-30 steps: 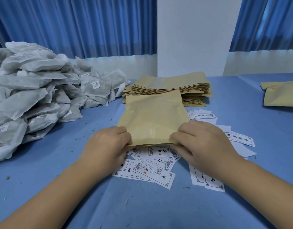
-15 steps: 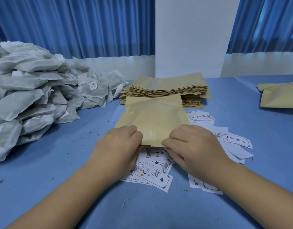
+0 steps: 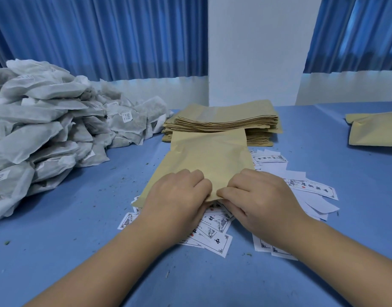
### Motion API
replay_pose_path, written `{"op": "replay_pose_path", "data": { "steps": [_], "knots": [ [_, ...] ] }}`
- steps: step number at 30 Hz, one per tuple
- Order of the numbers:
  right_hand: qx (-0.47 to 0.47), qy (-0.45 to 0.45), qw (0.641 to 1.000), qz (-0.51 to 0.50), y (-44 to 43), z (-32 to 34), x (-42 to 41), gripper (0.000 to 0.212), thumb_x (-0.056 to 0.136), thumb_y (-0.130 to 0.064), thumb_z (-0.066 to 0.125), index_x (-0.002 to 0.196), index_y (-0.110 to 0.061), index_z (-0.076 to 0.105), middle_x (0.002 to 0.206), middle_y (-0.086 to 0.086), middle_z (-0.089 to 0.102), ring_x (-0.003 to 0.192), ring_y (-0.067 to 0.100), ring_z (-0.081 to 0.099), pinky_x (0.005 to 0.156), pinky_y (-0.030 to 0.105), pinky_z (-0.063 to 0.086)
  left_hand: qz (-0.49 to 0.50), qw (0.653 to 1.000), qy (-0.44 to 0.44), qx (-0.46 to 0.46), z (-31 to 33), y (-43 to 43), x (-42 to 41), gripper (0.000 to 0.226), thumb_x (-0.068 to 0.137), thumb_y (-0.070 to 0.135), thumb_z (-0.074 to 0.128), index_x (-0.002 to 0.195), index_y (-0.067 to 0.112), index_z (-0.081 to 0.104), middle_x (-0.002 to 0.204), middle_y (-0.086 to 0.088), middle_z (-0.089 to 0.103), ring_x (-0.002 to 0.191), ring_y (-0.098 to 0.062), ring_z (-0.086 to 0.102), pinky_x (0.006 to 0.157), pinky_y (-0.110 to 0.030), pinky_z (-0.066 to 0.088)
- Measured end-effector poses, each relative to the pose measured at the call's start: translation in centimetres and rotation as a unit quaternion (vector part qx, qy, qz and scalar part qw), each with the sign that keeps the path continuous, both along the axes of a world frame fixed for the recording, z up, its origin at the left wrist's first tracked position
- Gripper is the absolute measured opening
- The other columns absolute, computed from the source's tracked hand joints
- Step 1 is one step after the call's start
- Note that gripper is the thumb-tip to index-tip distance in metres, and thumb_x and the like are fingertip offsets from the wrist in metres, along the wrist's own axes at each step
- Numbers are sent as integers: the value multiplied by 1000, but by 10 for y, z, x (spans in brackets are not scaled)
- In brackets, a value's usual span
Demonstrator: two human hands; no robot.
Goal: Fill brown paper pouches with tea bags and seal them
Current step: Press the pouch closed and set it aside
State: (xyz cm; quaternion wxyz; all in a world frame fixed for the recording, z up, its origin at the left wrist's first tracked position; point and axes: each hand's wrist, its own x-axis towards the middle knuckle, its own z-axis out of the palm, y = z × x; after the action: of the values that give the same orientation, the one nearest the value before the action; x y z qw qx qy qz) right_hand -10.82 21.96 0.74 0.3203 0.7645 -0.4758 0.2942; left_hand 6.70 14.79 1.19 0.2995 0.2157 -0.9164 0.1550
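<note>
In the head view, the left hand (image 3: 177, 196) and right hand (image 3: 257, 196) sat close together, each pinching the near edge of one brown paper pouch (image 3: 208, 156). The pouch lay mid-table (image 3: 80, 251) on scattered printed labels (image 3: 215, 231), in front of the stack of empty pouches (image 3: 223, 120). This was probably work at the pouch's mouth, though whether opening or sealing could not be told. If opening, one hand would hold the mouth apart while the other reached for the heap of tea bags (image 3: 46, 129) by the left edge.
</note>
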Motion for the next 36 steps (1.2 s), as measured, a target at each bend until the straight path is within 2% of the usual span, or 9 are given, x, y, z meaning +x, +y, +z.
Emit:
{"op": "replay_pose_path", "data": {
  "steps": [5,12,15,20,22,24,27,30,36],
  "knots": [
    [12,-4,1000,17,0,0,0,14,79,-6,68,64,-7,70,60,5,59,53,27,53,45,33,45,-19,1000,2,-11,3,2,-3,18,75,16,43,60,12,51,60,-3,48,49,-26,45,43,-26,25],
    [78,-28,995,63,1,2,-3,32,91,-31,56,75,-9,74,66,3,62,61,25,56,56,36,49,-20,1000,11,-21,2,6,-4,21,79,22,48,65,12,60,63,-3,52,52,-25,47,42,-30,34],
    [146,-192,969,57,3,7,-4,41,89,-49,50,88,-16,74,78,-5,66,78,14,56,74,29,46,-20,999,34,-25,2,5,0,21,78,20,48,61,11,57,61,-2,51,51,-25,48,42,-26,29],
    [251,-520,817,-5,6,26,-18,48,75,-80,45,101,-44,62,70,-11,61,61,1,57,57,14,41,6,991,128,25,-1,1,13,22,83,18,49,74,5,64,72,-7,57,65,-23,50,46,-29,38],
    [411,-615,668,85,9,28,-19,38,72,-68,60,108,-59,54,77,-11,70,63,23,68,50,27,47,-9,992,122,17,-3,1,14,19,82,15,50,77,4,64,75,-8,56,68,-23,48,51,-29,37],
    [466,-645,584,161,10,28,-14,50,86,-30,71,117,-60,45,96,-1,73,73,41,69,50,33,53,-33,996,81,14,-5,0,14,16,82,13,53,78,4,64,76,-8,56,66,-23,48,54,-27,33],
    [412,-649,626,135,7,24,-7,72,86,13,44,123,-49,43,104,12,69,73,44,68,50,29,52,-18,999,22,21,-7,-4,20,17,69,10,76,83,8,67,81,-5,58,63,-24,54,56,-23,35],
    [352,-634,682,94,12,24,-3,78,83,14,38,133,-46,36,121,-2,60,48,4,60,41,14,41,28,998,20,58,-8,-8,30,39,53,9,88,86,11,67,83,-2,60,63,-23,58,51,-25,42],
    [249,-634,729,69,45,25,-25,77,84,10,42,141,-42,36,145,-12,43,51,-4,50,44,16,37,68,984,108,123,-7,-9,31,45,55,-7,78,91,16,66,92,0,58,77,-26,59,64,-30,43]
  ]
}}
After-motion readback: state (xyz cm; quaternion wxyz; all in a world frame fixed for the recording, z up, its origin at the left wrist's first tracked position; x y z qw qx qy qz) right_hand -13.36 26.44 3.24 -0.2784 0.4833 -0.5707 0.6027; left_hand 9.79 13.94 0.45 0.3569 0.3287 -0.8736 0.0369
